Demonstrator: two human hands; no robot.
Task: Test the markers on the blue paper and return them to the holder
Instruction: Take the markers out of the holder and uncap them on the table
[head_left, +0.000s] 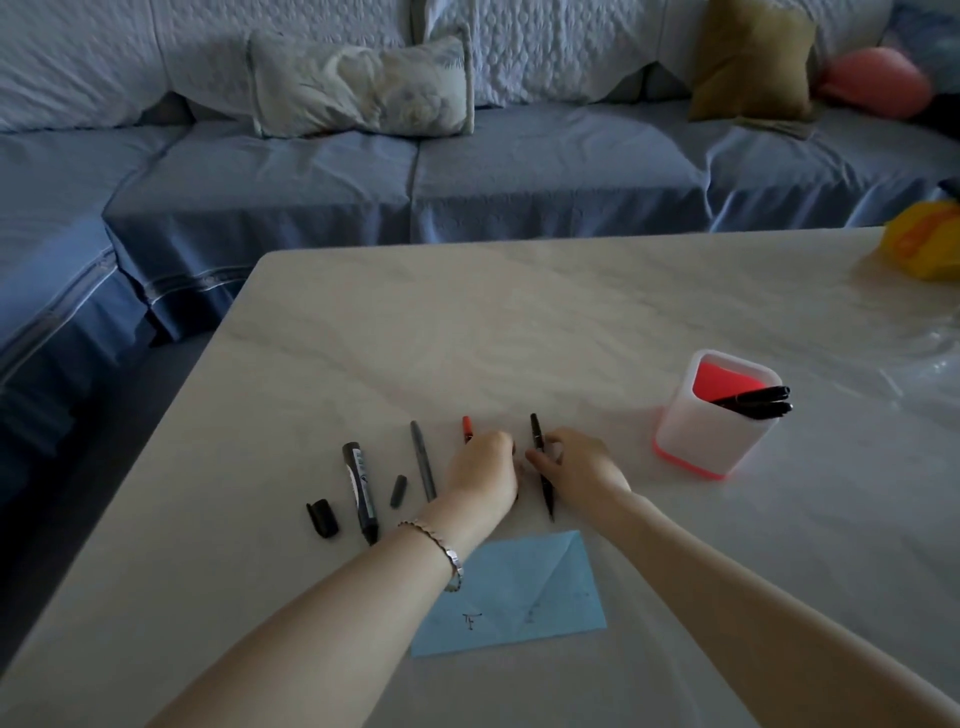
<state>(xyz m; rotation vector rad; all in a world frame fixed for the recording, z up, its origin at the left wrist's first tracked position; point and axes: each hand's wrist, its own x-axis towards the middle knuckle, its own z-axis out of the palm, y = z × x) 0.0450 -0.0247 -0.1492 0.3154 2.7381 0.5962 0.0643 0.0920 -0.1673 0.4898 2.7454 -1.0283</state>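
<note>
- Nearest to me lies the blue paper (511, 597), flat on the worktop (519, 322) between my two forearms, with a few small marks on it.
- Just beyond its far edge, the right hand (576, 462) pinches a slim black marker (536, 428) about midway along the barrel, fingers curled round it.
- That marker's long axis runs almost straight away from me. Its near end points at the paper's far edge and stops just short of it. I cannot tell whether it is capped.
- The left hand (483, 473) sits just beside the right, knuckles up and fingers curled under. What it has hold of is hidden, so I cannot tell. A red marker (466, 428) pokes out from beyond its knuckles.
- Left of the hands, a grey pen (422, 457), a thick black marker (358, 488) and two loose caps (322, 518) lie on the worktop, all roughly parallel to the slim marker.
- The holder (719, 415) stands upright to the right of the right hand and slightly beyond it, well apart from the left. Two black markers (758, 402) lean in it.
- My judgement: testing means drawing the slim marker back toward me onto the paper. The trip to the holder belongs to the right hand, which is the nearer one.
</note>
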